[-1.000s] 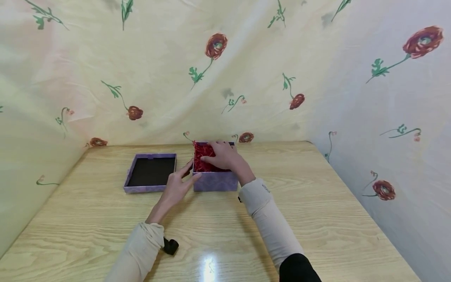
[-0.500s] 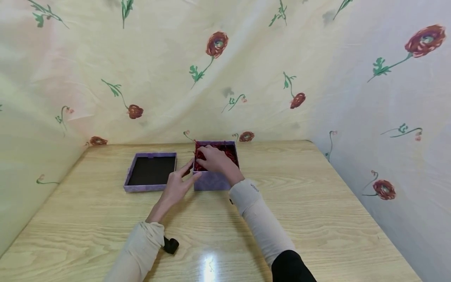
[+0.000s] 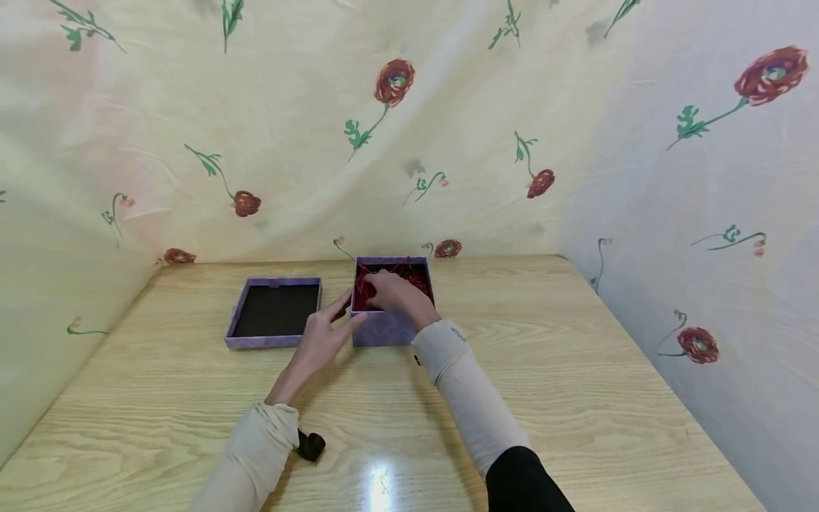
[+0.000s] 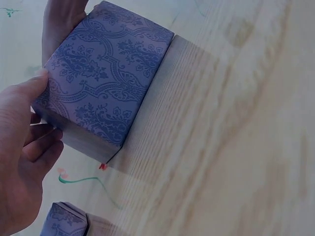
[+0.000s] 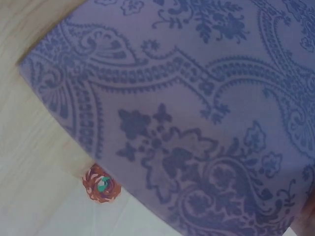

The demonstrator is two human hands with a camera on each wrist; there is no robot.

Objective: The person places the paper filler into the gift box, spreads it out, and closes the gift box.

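A purple patterned box [image 3: 384, 331], open at the top, stands near the back of the table with red shredded paper [image 3: 416, 276] inside. My left hand [image 3: 320, 340] holds its near left corner. In the left wrist view the thumb lies on the patterned front face of the box [image 4: 103, 73], and the left hand's fingers [image 4: 44, 147] bend along the side. My right hand [image 3: 397, 293] reaches into the box from above, at the left part of the shreds. Its fingertips are sunk in the box, and I cannot tell whether they grip paper. The right wrist view shows mostly the box front [image 5: 197, 108].
A purple lid [image 3: 275, 343] with a black inside lies upturned left of the box, close to the left hand. Behind the wooden table [image 3: 576, 398] hangs a flowered cloth [image 3: 307, 142], which also runs along both sides.
My right hand has shifted left and lower into the box, uncovering its right part. The red shreds sit deeper below the rim. The left hand has stayed at the corner.
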